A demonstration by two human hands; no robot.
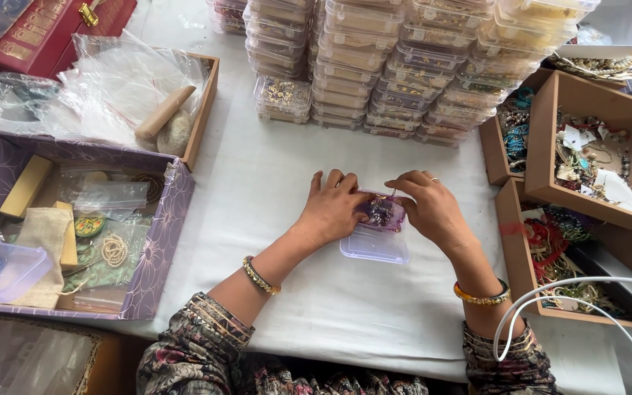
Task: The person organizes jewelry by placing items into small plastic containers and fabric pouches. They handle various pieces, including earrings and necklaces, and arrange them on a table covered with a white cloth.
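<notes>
The head view shows the left hand [333, 207] and right hand [429, 205] curled together, fingertips pinching a purple jewellery card [382, 211] between them, directly above the clear plastic box [375, 245], apparently steadying it over the box.

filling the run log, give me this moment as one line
left hand: on purple jewellery card | right hand: pinching card top | under: clear plastic box | surface: white table

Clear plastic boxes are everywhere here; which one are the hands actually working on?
The lone clear box on the white cloth, under the left hand and right hand, with purple jewellery card over it; the others sit stacked behind.
</notes>
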